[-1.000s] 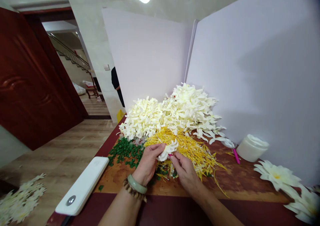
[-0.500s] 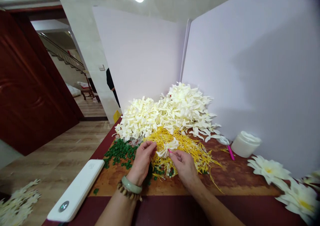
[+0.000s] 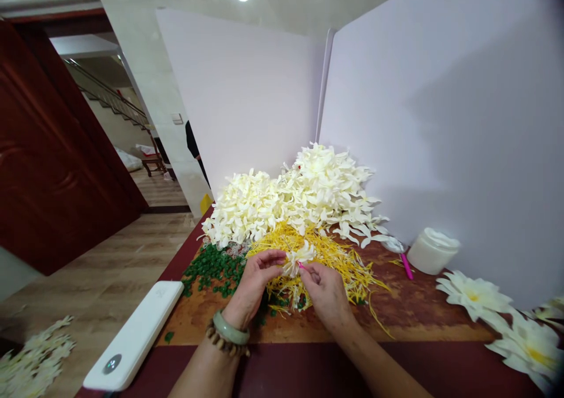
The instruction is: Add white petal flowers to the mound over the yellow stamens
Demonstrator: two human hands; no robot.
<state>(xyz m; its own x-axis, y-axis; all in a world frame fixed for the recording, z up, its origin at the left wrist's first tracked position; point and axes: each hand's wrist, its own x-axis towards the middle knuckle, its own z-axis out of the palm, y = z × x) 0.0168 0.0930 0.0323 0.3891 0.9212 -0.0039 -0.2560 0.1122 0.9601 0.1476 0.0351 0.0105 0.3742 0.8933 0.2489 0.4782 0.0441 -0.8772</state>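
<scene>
A small white artificial flower petal piece (image 3: 292, 262) is held up above the yellow stamens, with a bit of bright pink at its right side. My right hand (image 3: 324, 289) pinches it at that pink part; whether the pink belongs to the flower or to a small tool, I cannot tell. The fingertips of my left hand (image 3: 255, 280) close on the left edge of the petals. Under both hands spreads a heap of yellow stamens (image 3: 348, 269). Left of my left hand lie small green plastic pieces (image 3: 214, 269). A bangle and a beaded bracelet circle my left wrist.
A large pile of white petals (image 3: 317, 192) rises behind the stamens. To the right stand a white jar (image 3: 433, 254), a pink-handled spoon (image 3: 406, 266) and finished flowers (image 3: 473, 295). A white power bank (image 3: 136, 333) lies front left. White panels (image 3: 247, 93) border the table.
My left hand has moved right, bringing its fingers onto the petals. The right hand stays nearly in place, still holding the flower piece.
</scene>
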